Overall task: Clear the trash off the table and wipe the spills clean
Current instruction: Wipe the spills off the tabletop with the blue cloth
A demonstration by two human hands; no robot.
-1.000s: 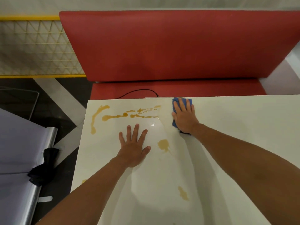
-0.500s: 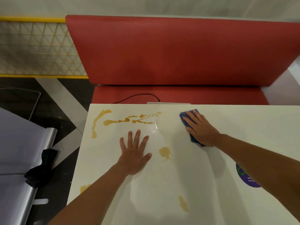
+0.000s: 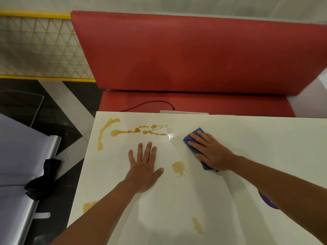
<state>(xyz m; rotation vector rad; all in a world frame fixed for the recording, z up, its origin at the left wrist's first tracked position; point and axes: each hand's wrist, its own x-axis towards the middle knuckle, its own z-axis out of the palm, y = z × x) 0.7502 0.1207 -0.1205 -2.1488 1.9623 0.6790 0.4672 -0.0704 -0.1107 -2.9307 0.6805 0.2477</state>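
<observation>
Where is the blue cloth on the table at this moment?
In the head view, the blue cloth lies on the white table, right of centre near the far edge, pressed flat under the right hand, just right of the long brown spill.

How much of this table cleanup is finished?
No trash shows on the table, so that part looks done. The right hand presses a blue cloth flat; the left hand rests open. Brown spills remain: far streaks, middle spot, near-edge patches.
</observation>
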